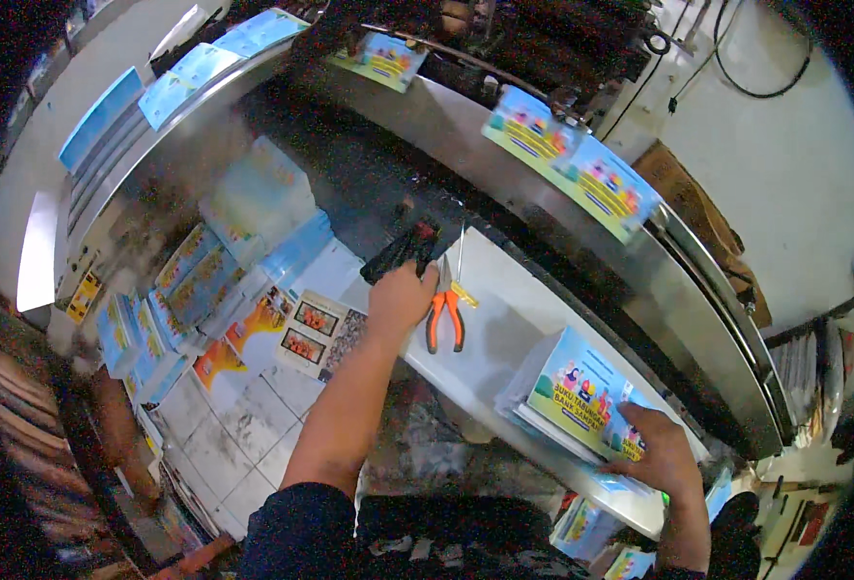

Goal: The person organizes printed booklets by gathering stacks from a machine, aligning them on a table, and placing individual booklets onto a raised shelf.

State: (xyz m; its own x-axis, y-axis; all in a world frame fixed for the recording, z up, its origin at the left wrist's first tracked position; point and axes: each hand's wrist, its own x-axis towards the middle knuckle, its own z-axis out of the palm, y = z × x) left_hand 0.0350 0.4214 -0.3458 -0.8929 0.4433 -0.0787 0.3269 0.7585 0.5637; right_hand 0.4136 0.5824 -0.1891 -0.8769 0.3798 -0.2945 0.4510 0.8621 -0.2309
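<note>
My left hand [403, 298] is closed on a black, crumpled-looking thing with a reddish patch [403, 249], at the far left end of a white worktop [490, 333]; its exact kind is not clear. Right beside that hand lie pliers with orange and black handles [445, 317] and a screwdriver with a yellow handle [463, 294]. Towards the near right end of the worktop stands a stack of blue and green printed booklets [577, 387]. My right hand [661, 449] grips the right end of that stack, covering part of the top cover.
A long curved metal machine rail [446, 121] runs behind the worktop, with several printed sheets [572, 159] along it. On the left, more booklet stacks [190, 280] stand by a tiled floor [238, 430]. A cable [755, 92] hangs on the wall.
</note>
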